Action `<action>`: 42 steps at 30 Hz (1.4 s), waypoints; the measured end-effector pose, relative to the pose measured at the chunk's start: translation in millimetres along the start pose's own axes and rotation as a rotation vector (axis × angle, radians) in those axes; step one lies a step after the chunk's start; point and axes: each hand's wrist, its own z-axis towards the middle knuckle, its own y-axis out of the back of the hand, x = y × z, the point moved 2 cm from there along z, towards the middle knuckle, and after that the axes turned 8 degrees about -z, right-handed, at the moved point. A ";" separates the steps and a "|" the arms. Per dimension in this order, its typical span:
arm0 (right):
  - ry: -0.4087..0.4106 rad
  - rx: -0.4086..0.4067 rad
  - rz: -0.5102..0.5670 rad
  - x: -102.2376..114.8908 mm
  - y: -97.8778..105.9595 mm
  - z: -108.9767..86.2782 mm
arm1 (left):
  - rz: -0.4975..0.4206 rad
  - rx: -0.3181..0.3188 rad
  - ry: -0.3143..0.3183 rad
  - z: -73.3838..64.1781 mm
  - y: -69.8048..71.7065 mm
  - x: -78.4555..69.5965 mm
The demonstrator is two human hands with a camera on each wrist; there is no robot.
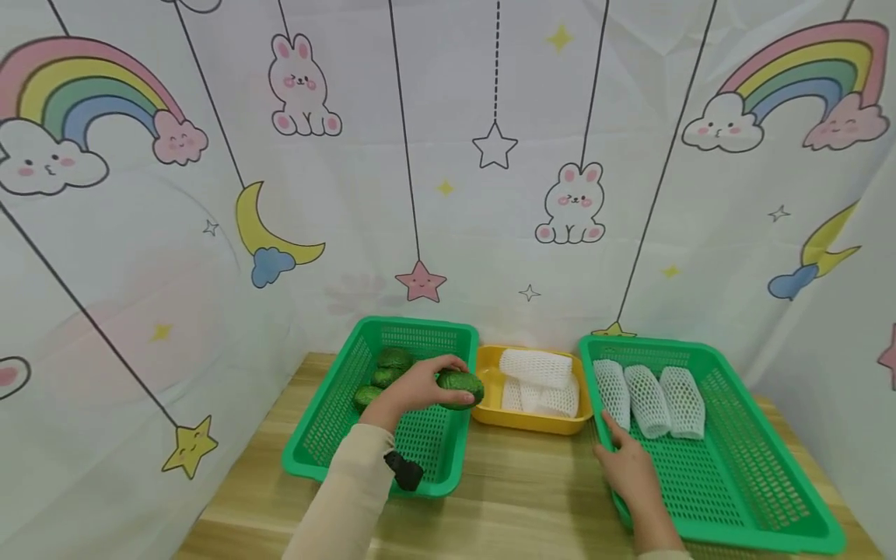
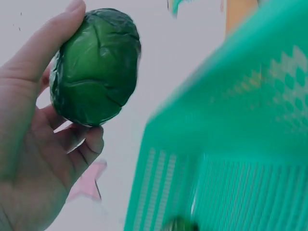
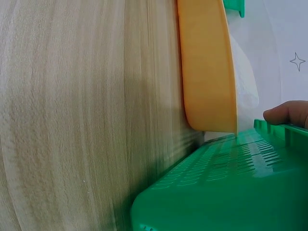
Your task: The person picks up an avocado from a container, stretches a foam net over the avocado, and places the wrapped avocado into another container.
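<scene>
The left hand [image 1: 423, 386] had a glossy, dark-green, wrinkled oval piece of produce [image 1: 460, 389] pinched between thumb and fingers, holding it up at the right-hand rim of a green perforated plastic basket [image 1: 453, 463] on the left. At least three similar green pieces [image 1: 394, 358] lay in that basket. I took the step in hand to be lifting this one out. The next move, to my mind, called for a steady pinch on that slick, rounded skin and enough height to clear the rim.

Beside it stood a yellow plastic tub [image 1: 532, 421] with white foam-net sleeves [image 1: 535, 367] heaped inside. The right hand [image 1: 628, 468] was at the near-left rim of a larger green perforated plastic basket [image 1: 756, 467], where three white netted tubes [image 1: 647, 400] lay side by side. The right wrist view showed just one fingertip on that rim; whether the rest curled round it or merely rested there, I couldn't tell.

The left forearm blocked part of its basket, so more pieces might have lain behind it. Nor could I make out whether the three tubes had anything in them.
</scene>
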 end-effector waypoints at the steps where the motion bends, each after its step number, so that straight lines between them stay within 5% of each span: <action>1: 0.002 -0.002 -0.002 -0.4 -0.2 0.3 | -0.003 0.000 -0.014 0.9 -4.4 -4.6; 9: -0.005 0.013 0.003 -0.2 0.1 1.2 | 0.007 -0.030 -0.084 11.8 -38.8 -34.8; 18: -0.010 0.015 0.011 -1.1 -1.0 -0.1 | 0.036 -0.051 -0.034 28.0 -74.7 -54.3; 26: 0.011 0.000 0.028 1.4 0.6 -0.3 | 0.031 0.030 0.099 22.3 -113.4 -30.9; 33: 0.005 0.002 0.032 0.4 3.2 -0.4 | 0.077 -0.053 0.235 15.0 -155.0 -2.5; 42: 0.003 0.005 0.024 0.5 2.7 -2.1 | 0.268 -0.036 0.281 16.1 -177.1 -1.4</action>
